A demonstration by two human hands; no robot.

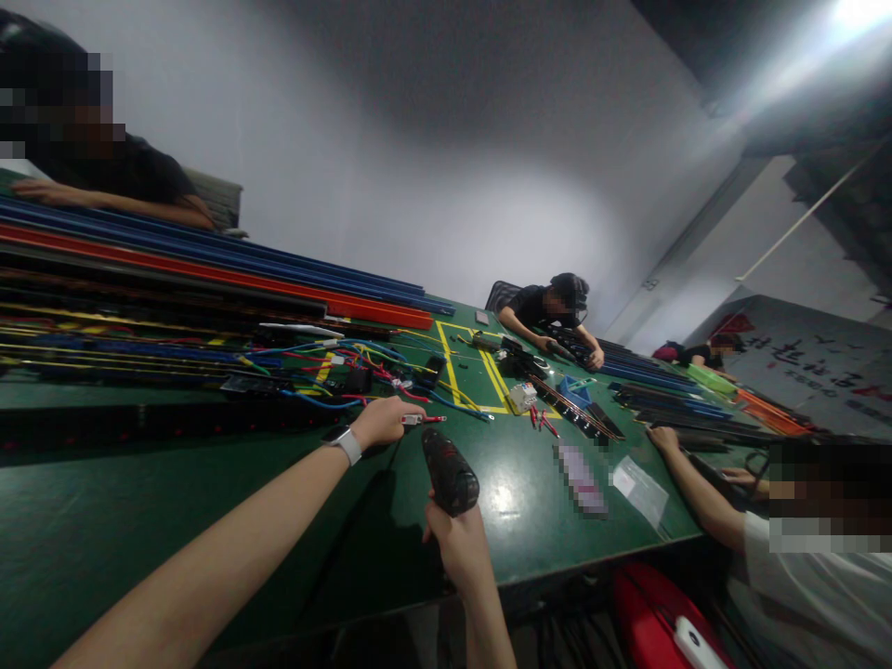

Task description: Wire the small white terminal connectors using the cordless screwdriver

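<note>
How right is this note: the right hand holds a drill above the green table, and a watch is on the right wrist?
The watch is misplaced: the head view shows it on the wrist of the left hand. The right hand does hold a drill above the green table.

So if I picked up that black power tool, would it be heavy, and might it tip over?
Probably heavy for its size, since the black power tool has a thick, chunky body. It should feel stiff: its casing looks hard, not squashy. It might tip if stood up, because that bulky body sits above the right hand.
</note>
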